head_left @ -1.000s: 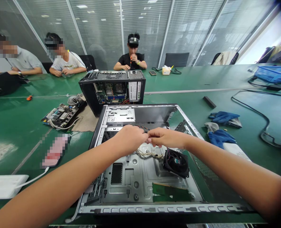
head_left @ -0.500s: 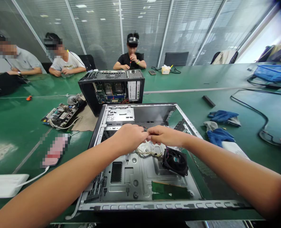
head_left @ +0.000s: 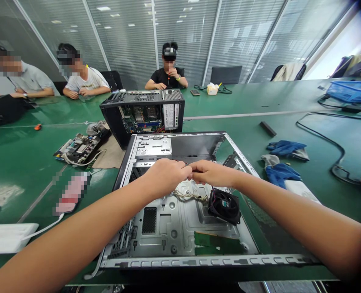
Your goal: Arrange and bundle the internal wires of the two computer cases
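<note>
My left hand (head_left: 167,175) and my right hand (head_left: 209,173) meet fingertip to fingertip above an open computer case (head_left: 180,262) lying flat. Both are closed in a pinch on a thin dark cable (head_left: 185,162), of which only a short loop shows above the fingers. Below them, a bundle of pale twisted wires (head_left: 188,196) rests inside the case. A black case fan (head_left: 225,205) sits beside it, tilted, with a thin wire rising toward my right hand. Near the case's front edge lie green circuit-board strips (head_left: 218,243).
Behind stands another computer tower (head_left: 142,97), its side open. At left are a motherboard (head_left: 79,146), a phone (head_left: 72,193) and a white power bank (head_left: 11,238). Blue gloves (head_left: 282,171) and a black cable (head_left: 329,138) lie right. Several people sit around the green table (head_left: 229,101).
My hands stay pinched together in nearly the same place, with only a slight shift of the fingers. The case, fan and wires look unmoved.
</note>
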Tool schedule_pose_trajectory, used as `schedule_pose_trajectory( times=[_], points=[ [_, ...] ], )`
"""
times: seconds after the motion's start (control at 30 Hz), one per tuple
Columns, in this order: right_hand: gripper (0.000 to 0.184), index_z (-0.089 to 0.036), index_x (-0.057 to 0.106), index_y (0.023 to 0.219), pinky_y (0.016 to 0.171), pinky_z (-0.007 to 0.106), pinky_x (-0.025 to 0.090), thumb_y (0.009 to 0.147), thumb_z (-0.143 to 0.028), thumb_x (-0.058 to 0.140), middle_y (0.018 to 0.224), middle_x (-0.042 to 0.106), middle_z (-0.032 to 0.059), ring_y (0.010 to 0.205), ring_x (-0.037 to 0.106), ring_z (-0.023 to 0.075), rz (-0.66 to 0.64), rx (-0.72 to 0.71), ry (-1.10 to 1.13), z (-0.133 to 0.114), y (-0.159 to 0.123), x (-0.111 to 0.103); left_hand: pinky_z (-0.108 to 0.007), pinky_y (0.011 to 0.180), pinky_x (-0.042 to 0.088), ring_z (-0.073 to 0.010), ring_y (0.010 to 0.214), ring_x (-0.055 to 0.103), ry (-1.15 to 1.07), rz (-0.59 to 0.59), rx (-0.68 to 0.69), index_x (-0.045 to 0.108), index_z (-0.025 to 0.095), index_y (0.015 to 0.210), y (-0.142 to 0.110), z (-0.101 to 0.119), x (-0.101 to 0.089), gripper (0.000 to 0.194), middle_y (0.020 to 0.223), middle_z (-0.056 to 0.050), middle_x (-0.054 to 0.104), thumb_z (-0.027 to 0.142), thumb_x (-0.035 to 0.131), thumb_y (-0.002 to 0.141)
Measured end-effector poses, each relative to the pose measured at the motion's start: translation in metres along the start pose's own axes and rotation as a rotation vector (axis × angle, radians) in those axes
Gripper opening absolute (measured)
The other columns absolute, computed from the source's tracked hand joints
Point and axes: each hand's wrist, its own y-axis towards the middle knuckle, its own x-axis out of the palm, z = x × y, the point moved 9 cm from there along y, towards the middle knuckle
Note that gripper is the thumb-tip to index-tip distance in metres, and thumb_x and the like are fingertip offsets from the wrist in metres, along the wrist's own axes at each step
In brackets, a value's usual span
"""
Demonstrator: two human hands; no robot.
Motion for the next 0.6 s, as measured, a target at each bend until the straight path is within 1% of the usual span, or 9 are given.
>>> schedule_pose_trajectory(
  times=[0.1, 0.23, 0.33, 0.5, 0.6],
  points=[
    [0.011, -0.017, 0.054, 0.080, 0.057, 0.027, 0.041, 0.086, -0.025, 0.049, 0.071, 0.055, 0.0006, 0.062, 0.050, 0.0128, 0.000, -0.007, -0.023, -0.0004, 0.0000, 0.0001, -0.029, 0.053, 0.035, -0.0157, 0.064, 0.062, -0.015, -0.025, -0.012, 0.062, 0.016, 0.087, 0.0002, -0.0007, 0.0023, 0.011, 0.075, -0.004, 0.067, 0.017, 0.053, 0.093],
    [0.012, -0.017, 0.056, 0.081, 0.056, 0.026, 0.040, 0.086, -0.025, 0.050, 0.071, 0.057, 0.0010, 0.061, 0.049, 0.0126, -0.001, -0.022, -0.050, -0.0001, 0.0007, 0.0004, -0.028, 0.055, 0.036, -0.0149, 0.064, 0.063, -0.026, -0.032, -0.016, 0.063, 0.016, 0.088, 0.0006, -0.0012, 0.0051, 0.014, 0.073, -0.005, 0.068, 0.022, 0.052, 0.095],
    [0.011, -0.017, 0.056, 0.081, 0.056, 0.026, 0.040, 0.087, -0.023, 0.049, 0.072, 0.058, 0.0014, 0.061, 0.049, 0.0127, -0.003, -0.016, -0.065, 0.0001, 0.0008, 0.0006, -0.028, 0.055, 0.036, -0.0158, 0.065, 0.063, -0.032, -0.044, -0.014, 0.063, 0.016, 0.089, 0.0012, -0.0011, 0.0061, 0.014, 0.074, -0.005, 0.069, 0.021, 0.052, 0.096],
    [0.011, -0.017, 0.055, 0.079, 0.059, 0.026, 0.039, 0.087, -0.020, 0.048, 0.073, 0.059, 0.0017, 0.062, 0.049, 0.0124, -0.010, -0.001, -0.104, -0.0035, -0.0007, 0.0006, -0.028, 0.056, 0.037, -0.0167, 0.065, 0.063, -0.049, -0.118, -0.019, 0.063, 0.015, 0.091, 0.0022, -0.0011, 0.0089, 0.014, 0.075, -0.007, 0.071, 0.020, 0.051, 0.096],
    [0.011, -0.017, 0.054, 0.078, 0.059, 0.026, 0.039, 0.086, -0.019, 0.047, 0.074, 0.060, 0.0018, 0.063, 0.049, 0.0124, -0.008, 0.006, -0.109, -0.0032, -0.0004, 0.0003, -0.029, 0.057, 0.038, -0.0170, 0.066, 0.064, -0.053, -0.120, -0.026, 0.063, 0.015, 0.091, 0.0028, -0.0014, 0.0089, 0.016, 0.075, -0.007, 0.071, 0.021, 0.051, 0.097]
  ],
)
